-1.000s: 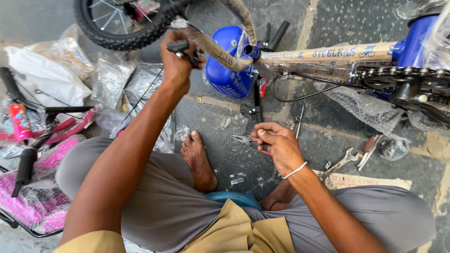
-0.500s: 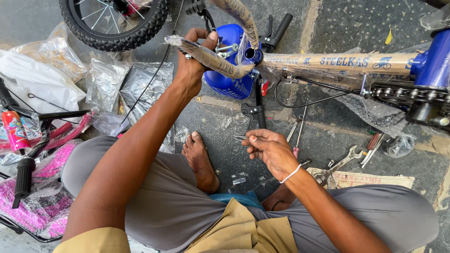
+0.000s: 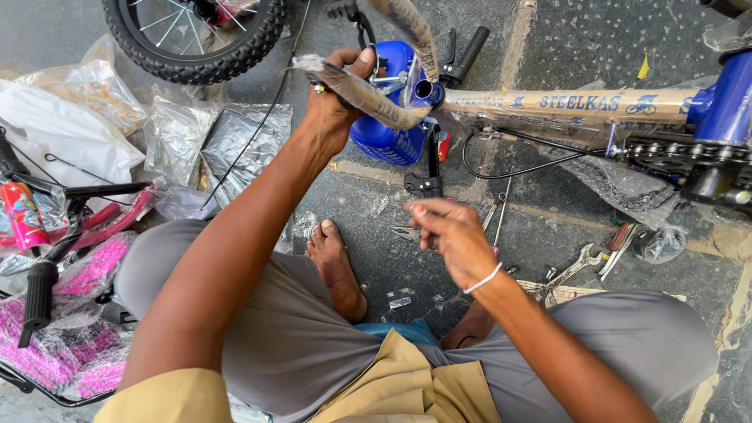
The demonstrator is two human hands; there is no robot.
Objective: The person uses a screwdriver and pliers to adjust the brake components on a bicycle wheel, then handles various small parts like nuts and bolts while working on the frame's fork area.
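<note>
At the left edge of the paved floor [image 3: 548, 47], pink bicycle parts wrapped in plastic [image 3: 74, 329] and a black handlebar grip [image 3: 39, 294] are laid beside crumpled plastic bags [image 3: 78, 117]. Toward the top left corner a small spoked wheel [image 3: 196, 31] with a black tyre is seen lying flat.

The left hand [image 3: 337, 102] is closed in a fist around a paper-wrapped bar [image 3: 360, 90] at the front of the bicycle, just above a blue basket [image 3: 388, 117] with which the bar overlaps in the view. The bar is thus held up off the floor, near the top middle of the scene. A bare foot [image 3: 337, 266] is rested on the floor between the knees.

The right hand [image 3: 450, 235] is held lower, over the middle of the floor, with thumb and fingertips drawn together as if pinching something small; what is pinched, if anything, cannot be made out. Just beyond it, pliers [image 3: 407, 233] and a black clamp piece [image 3: 423, 186] are lying on the floor.

To the right, the wrapped frame tube [image 3: 564, 106] is stretched toward a blue frame joint [image 3: 721, 94] with a chain [image 3: 666, 153] beside it. A spanner [image 3: 572, 266] is lying near the right knee.

The step in hand is judged to be fitting the front end of the bicycle, with the bar steadied while a small part or tool is readied. The next move would seem to call for the right hand to be brought up to the bar's joint, with the left grip kept firm.
</note>
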